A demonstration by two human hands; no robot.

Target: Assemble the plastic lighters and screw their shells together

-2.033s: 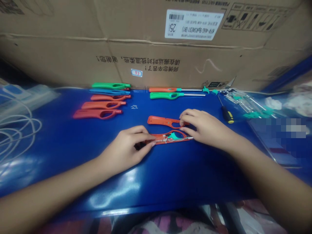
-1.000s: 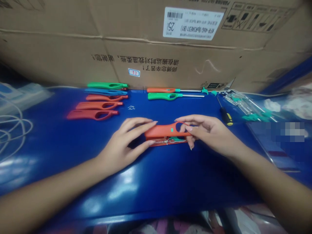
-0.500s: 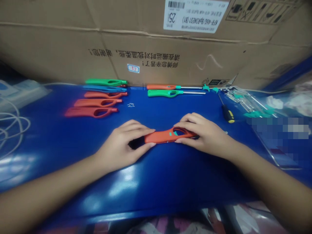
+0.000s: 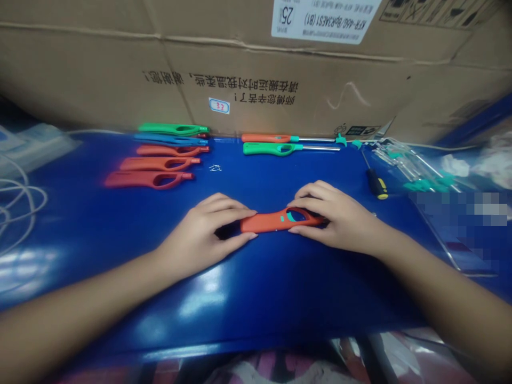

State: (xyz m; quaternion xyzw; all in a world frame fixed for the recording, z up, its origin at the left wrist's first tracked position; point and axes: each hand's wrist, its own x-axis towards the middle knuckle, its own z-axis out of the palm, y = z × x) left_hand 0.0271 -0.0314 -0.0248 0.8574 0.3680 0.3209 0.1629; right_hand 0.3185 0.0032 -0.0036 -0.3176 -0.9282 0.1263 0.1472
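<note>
An orange lighter body [image 4: 276, 220] with a teal trigger lies flat on the blue table [image 4: 256, 277], its two shell halves closed together. My left hand [image 4: 202, 234] pinches its left end between thumb and fingers. The right end, around the trigger opening, is gripped by my right hand [image 4: 340, 218]. Both hands press the shell against the table.
A row of orange, blue and green lighter shells [image 4: 160, 160] lies at the back left. Two finished lighters [image 4: 288, 144] with metal tubes lie at the back middle. A screwdriver [image 4: 376, 184] and clear parts [image 4: 412, 168] are at the right. A cardboard box [image 4: 256, 64] walls the back; white cable [image 4: 20, 208] lies left.
My right hand lifted the loose orange half and laid it over the open half with the parts inside. Both hands now hold the closed shell down on the table.
</note>
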